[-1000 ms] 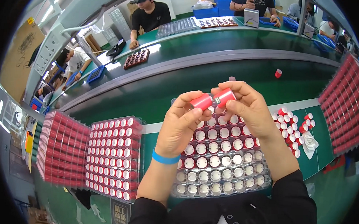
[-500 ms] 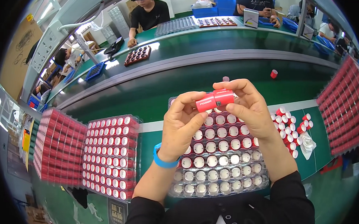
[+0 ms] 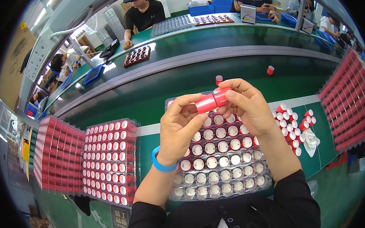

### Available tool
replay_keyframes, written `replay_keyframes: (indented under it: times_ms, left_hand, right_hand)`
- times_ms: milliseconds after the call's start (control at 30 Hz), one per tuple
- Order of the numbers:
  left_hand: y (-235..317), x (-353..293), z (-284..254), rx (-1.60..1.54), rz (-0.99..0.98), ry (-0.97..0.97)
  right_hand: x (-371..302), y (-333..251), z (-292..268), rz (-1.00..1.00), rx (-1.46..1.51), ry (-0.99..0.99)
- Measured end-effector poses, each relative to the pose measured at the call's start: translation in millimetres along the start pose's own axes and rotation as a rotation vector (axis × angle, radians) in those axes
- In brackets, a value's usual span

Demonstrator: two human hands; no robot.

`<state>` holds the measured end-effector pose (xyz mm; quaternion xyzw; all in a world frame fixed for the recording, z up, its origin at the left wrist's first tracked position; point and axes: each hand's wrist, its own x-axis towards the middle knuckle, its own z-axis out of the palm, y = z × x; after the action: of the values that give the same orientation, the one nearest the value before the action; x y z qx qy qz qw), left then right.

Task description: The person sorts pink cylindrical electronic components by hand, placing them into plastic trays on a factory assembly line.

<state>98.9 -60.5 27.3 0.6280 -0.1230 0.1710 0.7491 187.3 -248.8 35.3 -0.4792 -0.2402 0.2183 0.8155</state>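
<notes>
Both my hands hold a red cylinder [image 3: 206, 104] crosswise above a clear plastic tray [image 3: 173, 196]. A seam divides it into two short sections. My left hand [image 3: 177, 124] pinches the left section between thumb and fingers. My right hand [image 3: 250, 106] grips the right section, its thumb lying across the front; the cylinder's right end is hidden in those fingers. Rows of red cylinders with white round tops [image 3: 222, 146] fill much of the tray below; in its nearest rows only the pale tops show clearly.
Filled tray stacks stand at the left [image 3: 109, 159] and right [image 3: 348, 101]. Loose red-and-white cylinders [image 3: 290, 126] cluster beside a crumpled white cloth [image 3: 310, 142]. Single red cylinders stand beyond my hands [image 3: 219, 79] and farther right [image 3: 270, 70]. People sit across the green line.
The cylinder has turned in my hands: its left section now shows a plain glossy side, while lettering shows on the right one. My right thumb has moved up onto it.
</notes>
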Motion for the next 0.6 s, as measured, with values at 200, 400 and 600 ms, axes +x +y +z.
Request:
replay_keyframes:
  times_ms: [200, 400, 600]
  left_hand:
    - [-1, 0, -4, -0.024, 0.001, 0.057]
    - [-2, -1, -2, -0.033, 0.038, 0.091]
    - [6, 0, -2, -0.110, -0.024, 0.058]
  right_hand:
    - [-2, -2, 4, -0.035, -0.075, -0.050]
    - [-3, -1, 7, -0.134, -0.122, -0.024]
    - [-5, -4, 12, -0.127, -0.126, -0.006]
